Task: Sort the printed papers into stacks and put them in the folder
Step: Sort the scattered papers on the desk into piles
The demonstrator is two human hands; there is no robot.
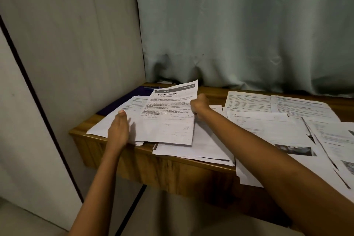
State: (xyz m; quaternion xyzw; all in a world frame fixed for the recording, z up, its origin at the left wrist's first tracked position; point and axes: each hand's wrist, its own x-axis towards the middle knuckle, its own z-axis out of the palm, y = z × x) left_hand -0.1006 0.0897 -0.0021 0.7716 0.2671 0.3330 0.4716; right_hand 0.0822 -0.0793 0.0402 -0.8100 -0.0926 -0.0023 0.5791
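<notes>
hidden under loose sheets: most of the dark purple folder point(122, 101), only its far left part showing, at the far left corner of the wooden table point(172, 172). cut off by the right border: the spread papers point(283, 120) covering the right half of the tabletop, several overhanging the near edge. body print everywhere too blurred to read; legible only the heading "mirror cleaning" on the top sheet point(168, 120). fingertips of the right hand point(199, 104) concealed behind the hand's own back and the sheet edge.

top sheet located between both hands, over the left pile point(191, 151). far end raised off the pile and tilted up toward the curtain point(249, 34); near end down on the pile. just right of and nearer than the visible part of the folder; contact with the folder not determinable.

right hand at the sheet's right edge, toward the far end: curled tight, fist-like, gripping that edge. left hand point(118, 128) at the near left: fingers straight and together, pointing far, set edge-on against the papers by the sheet's left edge; grips nothing. whether touching the top sheet itself or only the sheets beneath: cannot tell.
</notes>
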